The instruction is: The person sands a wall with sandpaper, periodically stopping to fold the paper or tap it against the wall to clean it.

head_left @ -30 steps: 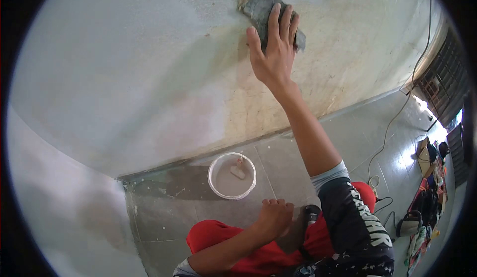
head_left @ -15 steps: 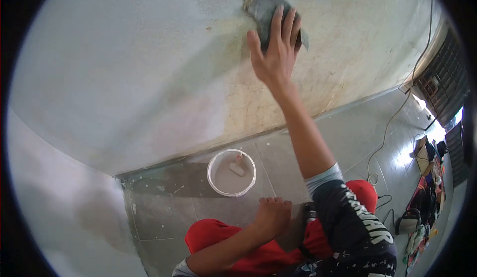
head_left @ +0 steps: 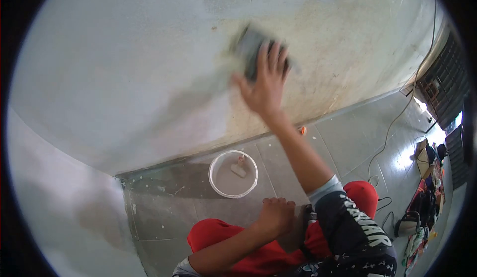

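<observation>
My right hand (head_left: pixel 265 81) presses a dark grey sheet or pad (head_left: pixel 251 46) against the stained wall (head_left: pixel 313 63); its fingers lie over the pad, and motion blurs both. Near my knees, my left hand (head_left: pixel 277 217) is closed with the fingers curled in; what it holds, if anything, is hidden. A white-rimmed bucket (head_left: pixel 212 183) stands on the floor in front of me, with a small pale tool (head_left: pixel 238 170) inside it.
Grey floor tiles (head_left: pixel 174 212) meet the wall along a dark edge. A small orange object (head_left: pixel 302 130) lies by the wall's foot. At the right, a cable (head_left: pixel 392 128) hangs down to the floor near a pile of clothes and items (head_left: pixel 422 202).
My right hand and the pad have moved down and slightly left along the wall. The orange object now shows beside my forearm. My left hand has barely moved.
</observation>
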A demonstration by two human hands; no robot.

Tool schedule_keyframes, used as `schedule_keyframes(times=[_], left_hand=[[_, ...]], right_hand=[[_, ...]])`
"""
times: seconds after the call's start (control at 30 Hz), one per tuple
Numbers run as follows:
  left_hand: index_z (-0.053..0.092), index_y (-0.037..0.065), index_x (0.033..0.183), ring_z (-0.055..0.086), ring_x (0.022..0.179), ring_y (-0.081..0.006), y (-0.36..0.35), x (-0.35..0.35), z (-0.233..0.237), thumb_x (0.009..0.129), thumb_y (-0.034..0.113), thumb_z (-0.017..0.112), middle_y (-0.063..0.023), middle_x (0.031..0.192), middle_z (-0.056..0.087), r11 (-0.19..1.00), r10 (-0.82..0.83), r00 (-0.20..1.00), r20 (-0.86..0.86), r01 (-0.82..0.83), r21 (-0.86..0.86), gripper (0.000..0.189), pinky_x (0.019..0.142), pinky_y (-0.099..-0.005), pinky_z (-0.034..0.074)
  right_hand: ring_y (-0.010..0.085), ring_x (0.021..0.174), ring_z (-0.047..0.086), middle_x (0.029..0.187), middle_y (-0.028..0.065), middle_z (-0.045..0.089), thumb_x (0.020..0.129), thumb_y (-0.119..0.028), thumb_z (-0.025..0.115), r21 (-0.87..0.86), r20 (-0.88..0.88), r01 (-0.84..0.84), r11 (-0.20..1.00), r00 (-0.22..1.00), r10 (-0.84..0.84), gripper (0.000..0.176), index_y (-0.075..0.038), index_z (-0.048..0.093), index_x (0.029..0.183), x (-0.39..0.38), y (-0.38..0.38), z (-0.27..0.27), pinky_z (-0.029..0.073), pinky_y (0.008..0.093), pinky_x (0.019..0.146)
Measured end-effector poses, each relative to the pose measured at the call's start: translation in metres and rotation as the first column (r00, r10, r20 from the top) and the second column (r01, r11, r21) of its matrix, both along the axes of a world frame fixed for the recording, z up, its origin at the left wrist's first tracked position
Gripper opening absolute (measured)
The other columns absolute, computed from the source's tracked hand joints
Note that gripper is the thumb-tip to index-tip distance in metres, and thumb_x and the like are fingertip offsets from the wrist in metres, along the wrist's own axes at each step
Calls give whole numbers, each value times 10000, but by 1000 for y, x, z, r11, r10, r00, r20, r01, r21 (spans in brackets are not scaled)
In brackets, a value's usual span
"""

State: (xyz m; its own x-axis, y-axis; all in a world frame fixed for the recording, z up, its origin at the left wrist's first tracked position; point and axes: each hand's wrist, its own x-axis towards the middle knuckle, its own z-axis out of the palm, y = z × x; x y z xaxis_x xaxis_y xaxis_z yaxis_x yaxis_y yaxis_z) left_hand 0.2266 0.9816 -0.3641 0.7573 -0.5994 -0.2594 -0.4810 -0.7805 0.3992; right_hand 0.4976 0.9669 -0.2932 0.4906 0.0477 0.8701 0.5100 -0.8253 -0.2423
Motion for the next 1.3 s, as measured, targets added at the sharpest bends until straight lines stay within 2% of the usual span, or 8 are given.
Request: schedule_keyframes(times=[0.13,0.27,0.37,0.57,0.77,1.0,1.17,1.3], left_hand=[[635,43,1120,671,992,-374,-2,-2,-1,934,379,606,-207,1071,666,999,-17,1000,-12,17,-40,385,844,-517,508],[634,41,1128,670,1003,-375,5,2,3,947,391,596,-209,1080,668,1000,-13,1000,-19,12,-26,396,850,-520,506],[634,40,1126,672,992,-373,8,0,-5,930,383,610,-205,1072,671,1000,10,999,-32,-10,22,395,848,-519,506],[639,47,1125,676,986,-373,6,5,-10,922,393,623,-197,1054,678,999,20,1000,2,-20,-49,401,848,-512,506],[641,47,1134,674,1001,-377,8,7,-12,921,387,633,-197,1084,676,999,30,999,-13,-30,-14,401,860,-508,502],[642,52,1160,658,1057,-364,10,12,-3,920,402,625,-201,1128,669,998,56,996,-64,-56,2,425,887,-499,492],[638,49,1161,667,1031,-360,7,11,-14,911,407,630,-202,1104,677,999,44,999,-12,-43,20,436,869,-495,493],[636,47,1139,668,973,-359,13,5,-10,902,392,646,-189,1033,678,993,75,997,31,-71,-90,419,835,-505,489]], right_hand=[[526,1500,97,1639,280,143,882,-620,628,-94,-166,-96,991,983,80,963,-61,267,1580,-14,0,-36,231,774,1053],[533,1494,113,1630,293,159,892,-605,622,192,162,-145,971,980,115,947,-54,270,1577,19,-1,68,225,770,1059],[538,1492,118,1625,297,169,898,-590,620,162,166,-13,987,986,-15,933,-50,273,1575,22,3,89,238,759,1060],[538,1494,116,1626,292,183,905,-528,646,-27,-53,-120,992,992,118,860,-75,329,1563,-9,19,-43,227,746,1067],[540,1489,151,1620,273,230,904,-516,657,-77,195,-39,996,979,53,829,-95,361,1554,5,33,65,254,734,1061],[531,1500,112,1635,257,202,929,-513,628,-127,-13,-146,981,989,146,781,-133,363,1558,-13,34,-19,328,745,988],[496,1505,132,1655,189,189,932,-486,629,-157,95,-53,986,993,68,771,-151,342,1564,-22,56,70,377,741,938],[490,1512,111,1659,193,168,944,-503,597,-107,-6,-108,988,994,107,765,-154,330,1570,-23,39,-9,354,758,952]])
